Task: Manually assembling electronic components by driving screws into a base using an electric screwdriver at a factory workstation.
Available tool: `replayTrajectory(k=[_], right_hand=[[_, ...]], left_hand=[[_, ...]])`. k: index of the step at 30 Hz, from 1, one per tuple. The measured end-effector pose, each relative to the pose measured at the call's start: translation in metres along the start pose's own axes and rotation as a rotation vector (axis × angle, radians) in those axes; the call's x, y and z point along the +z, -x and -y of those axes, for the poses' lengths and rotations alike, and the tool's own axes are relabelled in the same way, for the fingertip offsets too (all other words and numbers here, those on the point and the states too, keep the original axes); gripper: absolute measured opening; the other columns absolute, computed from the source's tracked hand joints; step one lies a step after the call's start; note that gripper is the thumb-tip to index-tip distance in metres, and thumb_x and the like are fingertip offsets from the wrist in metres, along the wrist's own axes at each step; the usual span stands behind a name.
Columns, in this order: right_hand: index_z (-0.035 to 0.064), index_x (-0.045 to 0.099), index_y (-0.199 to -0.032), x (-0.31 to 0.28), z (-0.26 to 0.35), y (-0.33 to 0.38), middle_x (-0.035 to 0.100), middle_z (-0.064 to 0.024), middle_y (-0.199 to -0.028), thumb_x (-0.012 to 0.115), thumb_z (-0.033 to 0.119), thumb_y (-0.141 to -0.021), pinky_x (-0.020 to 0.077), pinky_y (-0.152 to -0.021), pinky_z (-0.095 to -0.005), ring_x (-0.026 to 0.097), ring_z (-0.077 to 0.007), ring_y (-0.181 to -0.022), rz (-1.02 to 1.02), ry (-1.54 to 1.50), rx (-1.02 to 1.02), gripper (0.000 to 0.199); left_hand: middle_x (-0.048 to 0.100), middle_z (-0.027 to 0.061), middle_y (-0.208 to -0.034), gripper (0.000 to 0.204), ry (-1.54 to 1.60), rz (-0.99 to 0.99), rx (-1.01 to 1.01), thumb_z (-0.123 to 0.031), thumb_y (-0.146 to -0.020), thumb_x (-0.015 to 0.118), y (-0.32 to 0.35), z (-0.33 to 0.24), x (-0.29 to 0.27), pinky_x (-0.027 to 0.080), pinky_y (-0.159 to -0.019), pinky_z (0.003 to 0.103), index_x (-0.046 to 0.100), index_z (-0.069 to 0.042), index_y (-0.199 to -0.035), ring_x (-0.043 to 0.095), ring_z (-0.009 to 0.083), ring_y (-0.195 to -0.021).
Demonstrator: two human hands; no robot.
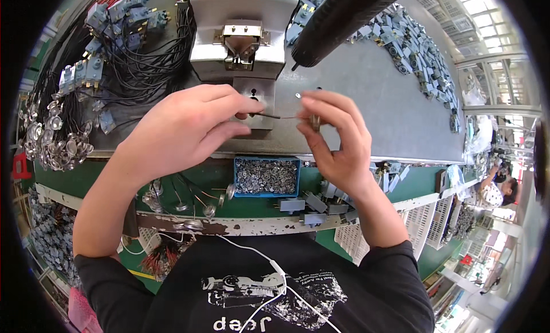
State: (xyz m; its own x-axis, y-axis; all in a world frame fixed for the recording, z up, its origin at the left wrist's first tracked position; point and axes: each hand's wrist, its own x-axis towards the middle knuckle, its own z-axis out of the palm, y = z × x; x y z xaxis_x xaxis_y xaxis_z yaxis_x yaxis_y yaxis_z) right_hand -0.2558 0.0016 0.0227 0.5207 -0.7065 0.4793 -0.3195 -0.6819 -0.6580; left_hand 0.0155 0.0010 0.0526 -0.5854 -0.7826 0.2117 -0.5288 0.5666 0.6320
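Head view: left hand pinches one end of a thin dark wire; right hand grips the other end with a small brassy metal piece, probably a terminal. Wire spans taut between the fingers, just before the grey press, likely to keep it aligned. Below the fingers, a blue tray of shiny small parts on the tabletop.

No packages, labels, signs or screens can be made out on the bench, apart from white print seen on the black shirt at the lower edge, below both forearms.
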Motion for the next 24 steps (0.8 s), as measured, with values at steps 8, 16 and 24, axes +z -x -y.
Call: replayTrajectory(k=[8, 16, 24], right_hand=[[-0.0029, 0.061, -0.124, 0.021, 0.029, -0.017, 0.072, -0.0124, -0.110, 0.057, 0.011, -0.107, 0.0529, -0.094, -0.0324, 0.068, -0.0174, -0.099, -0.267, -0.506, 0.382, 0.023], [-0.0025, 0.063, -0.131, -0.001, 0.027, -0.025, 0.070, -0.0073, -0.103, 0.066, 0.009, -0.102, 0.0575, -0.084, -0.0307, 0.068, -0.0135, -0.092, 0.377, -0.704, 0.715, 0.032], [-0.0063, 0.064, -0.130, -0.004, 0.017, -0.019, 0.073, -0.0098, -0.107, 0.073, 0.003, -0.095, 0.0598, -0.084, -0.0299, 0.071, -0.0142, -0.094, 0.374, -0.899, 0.664, 0.037]], left_hand=[[0.065, 0.0074, -0.082, 0.019, -0.043, -0.081, 0.121, 0.000, -0.081, 0.075, 0.004, 0.008, -0.001, 0.050, -0.067, 0.037, 0.071, -0.005, -0.099, 0.064, 0.0260, -0.076], [0.060, 0.0052, -0.081, 0.026, -0.062, -0.166, 0.160, 0.002, -0.076, 0.078, 0.014, 0.005, 0.001, 0.050, -0.068, 0.034, 0.072, -0.008, -0.099, 0.063, 0.0243, -0.079], [0.062, 0.0065, -0.088, 0.017, 0.132, -0.132, 0.162, 0.003, -0.081, 0.076, 0.009, 0.005, 0.004, 0.053, -0.070, 0.036, 0.071, -0.006, -0.095, 0.065, 0.0250, -0.081]])
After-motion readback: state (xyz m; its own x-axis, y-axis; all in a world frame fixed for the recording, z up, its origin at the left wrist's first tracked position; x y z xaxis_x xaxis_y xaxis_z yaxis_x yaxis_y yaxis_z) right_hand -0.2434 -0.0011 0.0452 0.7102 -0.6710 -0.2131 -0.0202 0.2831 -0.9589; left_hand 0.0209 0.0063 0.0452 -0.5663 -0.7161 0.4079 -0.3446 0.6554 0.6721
